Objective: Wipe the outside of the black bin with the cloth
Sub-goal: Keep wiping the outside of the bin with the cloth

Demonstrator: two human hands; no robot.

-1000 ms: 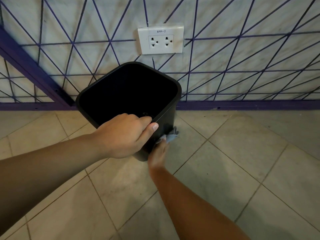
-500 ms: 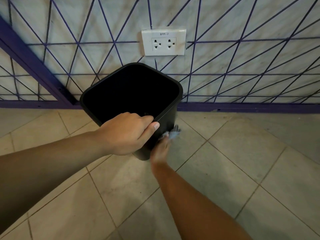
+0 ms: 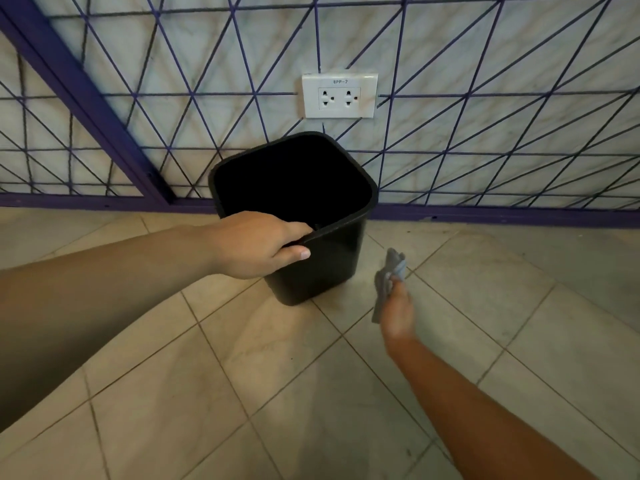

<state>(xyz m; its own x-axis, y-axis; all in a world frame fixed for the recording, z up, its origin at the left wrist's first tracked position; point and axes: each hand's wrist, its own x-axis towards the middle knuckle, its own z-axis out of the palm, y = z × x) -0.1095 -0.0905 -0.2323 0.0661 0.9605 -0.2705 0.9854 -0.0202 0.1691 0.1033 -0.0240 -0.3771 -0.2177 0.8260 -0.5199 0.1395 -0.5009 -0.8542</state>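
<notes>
The black bin [image 3: 322, 265] stands on the tiled floor close to the wall, its open top facing me. My left hand [image 3: 256, 244] grips its near rim, fingers inside and thumb on the outer wall. My right hand [image 3: 396, 313] holds a crumpled grey cloth [image 3: 388, 278] to the right of the bin, apart from its side and low over the floor.
Behind the bin rises a marble wall with purple lines and a purple skirting [image 3: 485, 214]. A white double socket [image 3: 339, 95] sits just above the bin. Beige floor tiles [image 3: 277, 393] spread in front and to the right.
My right hand with the cloth has come off the bin's side and moved right and away from it. The bin now sits lower, near the wall, with my left hand still on the rim.
</notes>
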